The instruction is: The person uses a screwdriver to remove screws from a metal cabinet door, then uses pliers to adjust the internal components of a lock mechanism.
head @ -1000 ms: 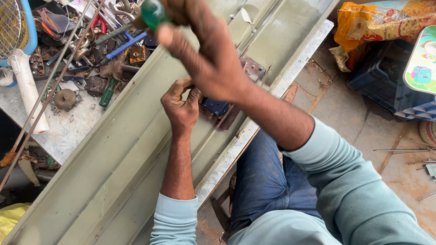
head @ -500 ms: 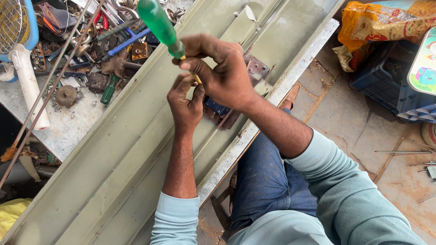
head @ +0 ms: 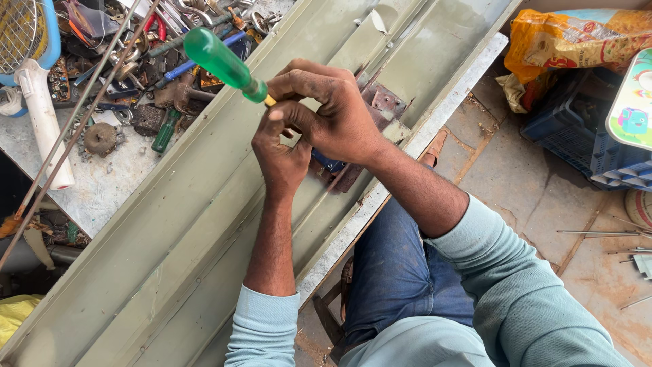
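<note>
A long grey-green sheet-metal panel (head: 170,224) with raised ribs lies slanted across my lap and the table. My right hand (head: 339,115) grips a screwdriver with a green translucent handle (head: 221,62); the handle sticks out up and to the left, and its shaft and tip are hidden under my fingers. My left hand (head: 278,160) sits just below and against the right one, fingers curled around something small that I cannot make out. A rusty metal bracket (head: 384,102) is fixed on the panel just beyond my hands.
A cluttered tabletop (head: 102,190) at the upper left holds several hand tools, a blue-handled one (head: 183,68), a gear-like part (head: 100,138) and a mesh racket (head: 27,41). Thin metal rods (head: 75,129) lean across it. On the right lie an orange bag (head: 577,41) and a blue crate (head: 577,143).
My right hand came down from high in the frame to meet the left hand on the panel. The green handle tilted from pointing up to slanting left.
</note>
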